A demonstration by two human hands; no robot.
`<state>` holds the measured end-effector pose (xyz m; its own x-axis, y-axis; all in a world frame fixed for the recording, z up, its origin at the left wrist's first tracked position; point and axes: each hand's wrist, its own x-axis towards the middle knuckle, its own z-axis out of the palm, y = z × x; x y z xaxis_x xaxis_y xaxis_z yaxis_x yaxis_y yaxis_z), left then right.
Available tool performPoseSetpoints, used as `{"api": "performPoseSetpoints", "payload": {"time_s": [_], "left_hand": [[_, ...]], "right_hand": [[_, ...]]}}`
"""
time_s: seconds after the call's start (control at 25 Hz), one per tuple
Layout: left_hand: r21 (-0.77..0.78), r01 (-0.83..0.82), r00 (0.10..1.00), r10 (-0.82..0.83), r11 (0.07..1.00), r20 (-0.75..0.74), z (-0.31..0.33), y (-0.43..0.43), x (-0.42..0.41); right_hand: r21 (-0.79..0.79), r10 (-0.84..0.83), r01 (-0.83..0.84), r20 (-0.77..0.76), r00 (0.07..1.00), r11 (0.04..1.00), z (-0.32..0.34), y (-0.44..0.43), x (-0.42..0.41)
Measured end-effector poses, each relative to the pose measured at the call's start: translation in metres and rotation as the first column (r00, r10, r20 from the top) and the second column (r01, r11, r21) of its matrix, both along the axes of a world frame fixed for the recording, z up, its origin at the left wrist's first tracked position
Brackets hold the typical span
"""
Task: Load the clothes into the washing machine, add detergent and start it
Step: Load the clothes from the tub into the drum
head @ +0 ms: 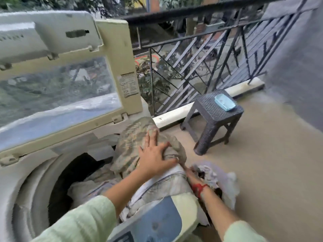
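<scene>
Clothes in a bunched beige-and-grey patterned bundle (132, 137) lie across the right rim of the cream top-loading washing machine (26, 180), partly over the edge and partly hanging into the dark round drum opening (70, 172), where more pale, crumpled fabric lies. We see our left hand (153, 154) laid on top of this bundle with the fingers spread and straight, palm pressing down on the cloth. Our right hand (191, 175) reaches in from the right, a red thread (199, 187) tied at the wrist; its fingers are buried between the patterned bundle and a white-and-lilac heap of cloth (220, 173) just beside it, so we cannot tell whether they grip anything. Both arms wear pale green textured sleeves (83, 222). The machine's cream lid with its clear window (111, 49) stands raised behind the drum, a printed label on its right edge. At the near edge we see the blue-and-cream control panel (162, 217), with the clothes touching its upper side. To the right, well apart from the machine, a dark woven-pattern plastic stool (215, 119) stands on the tan concrete floor (271, 154), and a light blue rectangular dish (225, 102) rests on its seat. A black metal railing with slanted bars (192, 67) runs behind the stool. The whole view is somewhat blurred.
</scene>
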<state>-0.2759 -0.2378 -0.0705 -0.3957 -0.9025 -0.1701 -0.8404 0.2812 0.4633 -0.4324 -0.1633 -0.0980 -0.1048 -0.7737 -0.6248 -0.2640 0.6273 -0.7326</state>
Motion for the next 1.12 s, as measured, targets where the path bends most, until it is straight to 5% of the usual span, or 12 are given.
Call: {"api": "performPoseSetpoints", "payload": {"time_s": [0.16, 0.28, 0.4, 0.56, 0.64, 0.72, 0.84, 0.92, 0.96, 1.0, 1.04, 1.12], "left_hand": [[-0.121, -0.028, 0.997, 0.036, 0.992, 0.064, -0.002, 0.009, -0.012], [-0.203, -0.056, 0.96, -0.003, 0.978, -0.28, 0.02, 0.018, -0.002], [-0.307, -0.267, 0.823, 0.05, 0.913, -0.565, 0.07, 0.018, 0.039], [-0.511, -0.584, 0.699, 0.07, 0.631, -0.712, 0.145, 0.026, 0.171], [-0.508, -0.657, 0.691, 0.174, 0.556, -0.702, 0.155, 0.047, 0.231], [-0.586, -0.605, 0.792, 0.328, 0.539, -0.516, 0.136, 0.067, 0.269], [-0.423, -0.474, 0.859, 0.51, 0.773, -0.03, 0.078, 0.091, 0.291], [0.059, -0.356, 0.883, 0.315, 0.933, 0.348, 0.042, 0.105, 0.282], [0.309, -0.328, 0.902, 0.198, 0.893, 0.384, 0.028, 0.108, 0.273], [0.467, -0.293, 0.926, 0.125, 0.835, 0.357, 0.018, 0.104, 0.263], [0.502, -0.263, 0.947, 0.12, 0.824, 0.299, 0.012, 0.096, 0.254], [0.377, -0.241, 0.96, 0.164, 0.894, 0.226, 0.01, 0.074, 0.24]], "right_hand": [[-0.263, -0.362, 0.342, -0.03, 0.932, 0.902, -0.006, 0.003, 0.012], [-0.54, -0.501, 0.387, -0.076, 0.862, 0.747, 0.036, -0.003, 0.001], [-0.895, -0.402, -0.022, -0.222, 0.888, 0.445, 0.122, -0.018, 0.023], [-0.922, -0.266, -0.378, -0.346, 0.9, -0.08, 0.222, -0.033, 0.134], [-0.897, -0.184, -0.415, -0.387, 0.903, -0.15, 0.225, -0.031, 0.187], [-0.853, -0.071, -0.521, -0.519, 0.852, -0.014, 0.194, -0.033, 0.223], [-0.276, 0.434, -0.927, -0.824, 0.364, 0.254, 0.116, -0.032, 0.245], [0.296, 0.694, -0.953, -0.672, -0.259, -0.069, 0.071, -0.026, 0.237], [0.433, 0.737, -0.876, -0.518, -0.434, -0.212, 0.055, -0.026, 0.228], [0.427, 0.777, -0.873, -0.456, -0.433, -0.236, 0.046, -0.029, 0.216], [0.291, 0.834, -0.948, -0.484, -0.265, -0.132, 0.044, -0.035, 0.203], [-0.117, 0.759, -0.946, -0.571, 0.314, 0.304, 0.054, -0.062, 0.174]]}}
